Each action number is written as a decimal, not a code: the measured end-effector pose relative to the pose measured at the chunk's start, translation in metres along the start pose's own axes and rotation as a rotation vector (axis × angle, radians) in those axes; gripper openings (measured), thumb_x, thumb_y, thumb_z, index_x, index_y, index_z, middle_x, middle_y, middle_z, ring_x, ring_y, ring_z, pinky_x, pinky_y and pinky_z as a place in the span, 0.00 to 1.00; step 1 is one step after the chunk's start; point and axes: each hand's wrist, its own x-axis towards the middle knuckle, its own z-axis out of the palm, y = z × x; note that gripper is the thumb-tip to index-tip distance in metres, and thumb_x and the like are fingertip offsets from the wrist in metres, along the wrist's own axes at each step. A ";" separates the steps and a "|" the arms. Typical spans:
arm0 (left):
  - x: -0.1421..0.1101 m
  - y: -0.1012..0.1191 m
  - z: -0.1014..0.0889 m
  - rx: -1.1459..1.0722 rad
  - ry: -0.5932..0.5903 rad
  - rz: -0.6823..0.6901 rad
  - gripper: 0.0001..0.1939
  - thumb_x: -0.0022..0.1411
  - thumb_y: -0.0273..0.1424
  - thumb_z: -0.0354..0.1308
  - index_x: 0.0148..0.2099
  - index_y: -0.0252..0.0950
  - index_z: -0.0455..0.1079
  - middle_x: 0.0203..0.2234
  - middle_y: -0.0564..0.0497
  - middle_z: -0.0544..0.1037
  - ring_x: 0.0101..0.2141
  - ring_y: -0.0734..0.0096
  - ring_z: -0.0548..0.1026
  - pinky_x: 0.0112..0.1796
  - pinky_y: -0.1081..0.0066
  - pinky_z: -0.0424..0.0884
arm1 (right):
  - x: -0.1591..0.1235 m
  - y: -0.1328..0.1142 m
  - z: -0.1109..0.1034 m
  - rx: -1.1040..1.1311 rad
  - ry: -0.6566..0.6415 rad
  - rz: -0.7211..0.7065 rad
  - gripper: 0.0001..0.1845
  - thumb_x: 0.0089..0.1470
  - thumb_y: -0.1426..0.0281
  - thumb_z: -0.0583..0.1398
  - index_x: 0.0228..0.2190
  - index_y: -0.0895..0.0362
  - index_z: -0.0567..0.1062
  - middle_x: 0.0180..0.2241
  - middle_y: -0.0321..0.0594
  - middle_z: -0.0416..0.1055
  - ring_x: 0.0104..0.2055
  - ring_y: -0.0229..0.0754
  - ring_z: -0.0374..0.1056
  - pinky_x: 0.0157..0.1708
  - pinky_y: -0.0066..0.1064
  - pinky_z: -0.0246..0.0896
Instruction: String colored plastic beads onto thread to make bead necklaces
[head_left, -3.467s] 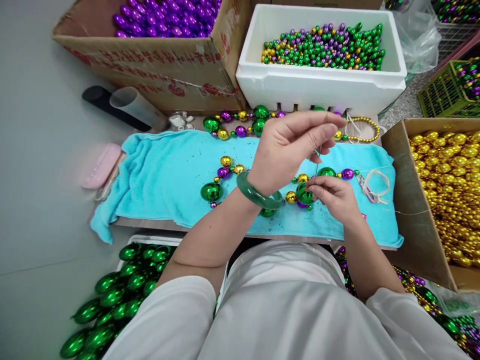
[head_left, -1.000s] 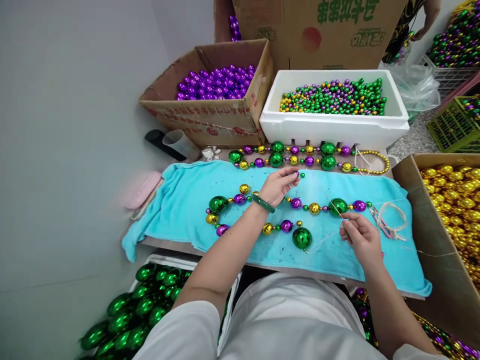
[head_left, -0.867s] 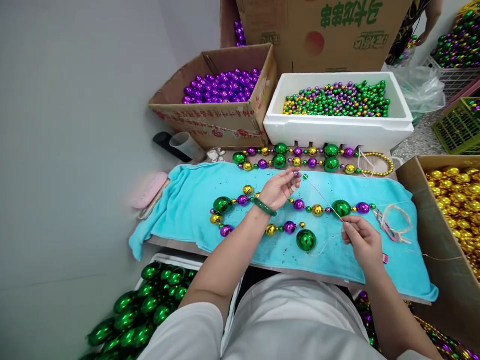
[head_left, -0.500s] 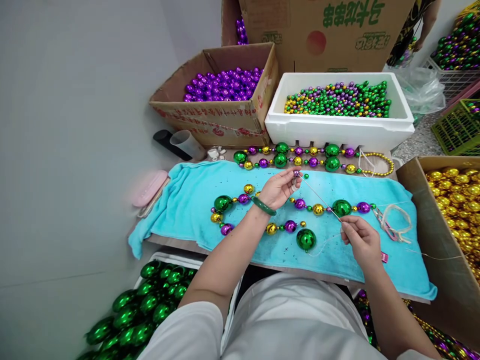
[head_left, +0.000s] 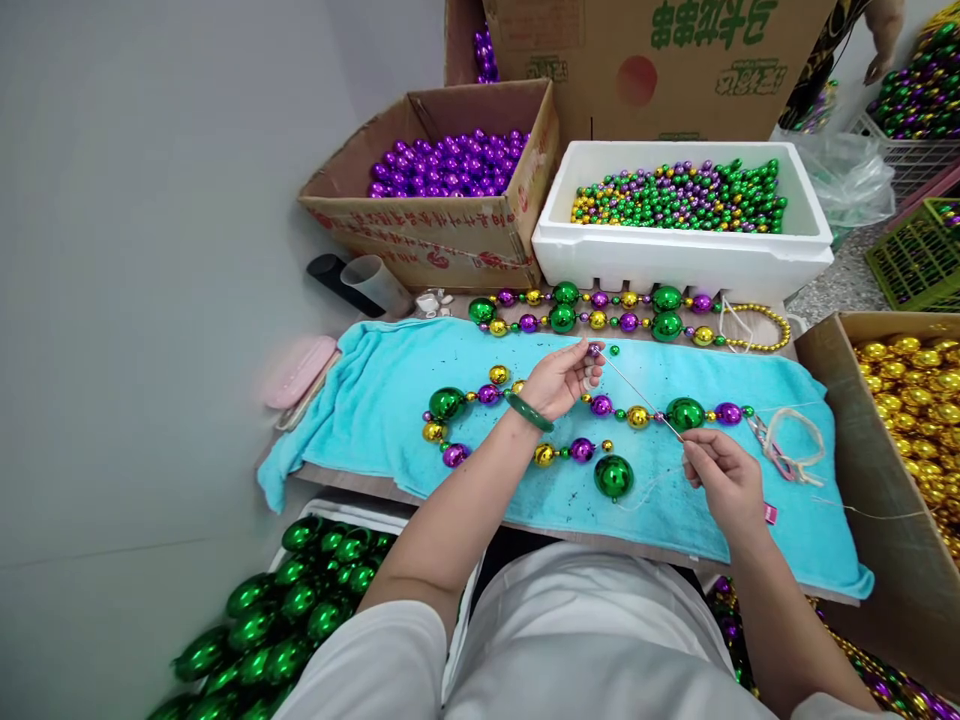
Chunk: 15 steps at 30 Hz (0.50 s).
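Needle [head_left: 641,394] pinched in right hand [head_left: 724,480], tip at small purple bead [head_left: 595,350] gripped by left hand [head_left: 559,380] fingertips. Probably threading step; entry into hole unclear. Beaded strand [head_left: 637,418] on towel [head_left: 382,400], running under left wrist and just beyond right hand. Likely calls for steady bead, needle aligned with hole, gentle push.

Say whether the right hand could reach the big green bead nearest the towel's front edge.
Probably yes: the right hand is near that green bead, with only towel and thread between, though it holds a needle.
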 end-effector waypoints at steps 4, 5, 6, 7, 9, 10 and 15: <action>0.002 -0.003 -0.002 -0.018 0.001 -0.005 0.10 0.62 0.32 0.57 0.38 0.28 0.71 0.25 0.49 0.76 0.24 0.80 0.74 0.26 0.79 0.70 | 0.000 0.000 0.000 0.005 -0.005 0.012 0.11 0.50 0.64 0.62 0.32 0.59 0.74 0.16 0.32 0.64 0.18 0.33 0.59 0.16 0.24 0.53; 0.002 -0.003 -0.002 -0.021 0.008 -0.004 0.09 0.62 0.31 0.56 0.37 0.28 0.71 0.25 0.49 0.76 0.24 0.80 0.74 0.26 0.79 0.70 | 0.001 0.001 0.000 0.008 -0.002 0.017 0.11 0.50 0.64 0.62 0.32 0.59 0.74 0.16 0.32 0.64 0.18 0.33 0.58 0.16 0.24 0.53; 0.003 -0.003 -0.003 -0.022 0.022 -0.003 0.09 0.62 0.31 0.56 0.36 0.28 0.71 0.25 0.49 0.76 0.24 0.79 0.74 0.25 0.79 0.70 | 0.002 0.002 0.000 0.015 0.003 0.023 0.11 0.50 0.64 0.62 0.32 0.59 0.74 0.16 0.32 0.64 0.18 0.33 0.58 0.16 0.24 0.53; 0.003 -0.002 -0.003 -0.021 0.039 0.000 0.09 0.63 0.30 0.55 0.36 0.29 0.71 0.25 0.49 0.76 0.24 0.79 0.74 0.26 0.79 0.70 | 0.003 0.003 0.000 0.027 0.012 0.029 0.11 0.50 0.64 0.62 0.32 0.59 0.73 0.16 0.32 0.63 0.18 0.33 0.58 0.16 0.25 0.53; 0.001 0.001 -0.002 -0.009 0.070 0.007 0.07 0.63 0.29 0.54 0.36 0.30 0.71 0.25 0.50 0.76 0.24 0.80 0.73 0.26 0.80 0.70 | 0.004 0.008 -0.001 0.063 0.044 0.044 0.12 0.50 0.63 0.62 0.33 0.59 0.73 0.16 0.31 0.63 0.18 0.32 0.57 0.16 0.25 0.53; -0.001 0.003 0.001 0.003 0.078 0.009 0.07 0.63 0.28 0.54 0.38 0.31 0.71 0.24 0.50 0.76 0.24 0.80 0.73 0.26 0.80 0.70 | 0.003 0.012 -0.002 0.082 0.063 0.051 0.12 0.49 0.62 0.61 0.33 0.58 0.72 0.16 0.31 0.63 0.17 0.32 0.57 0.16 0.24 0.53; -0.020 0.004 0.043 0.147 -0.003 -0.099 0.09 0.62 0.26 0.51 0.40 0.35 0.73 0.27 0.50 0.77 0.27 0.78 0.74 0.27 0.79 0.71 | -0.019 0.040 -0.005 0.099 0.137 0.020 0.11 0.51 0.62 0.57 0.31 0.57 0.68 0.16 0.29 0.61 0.18 0.32 0.57 0.17 0.23 0.53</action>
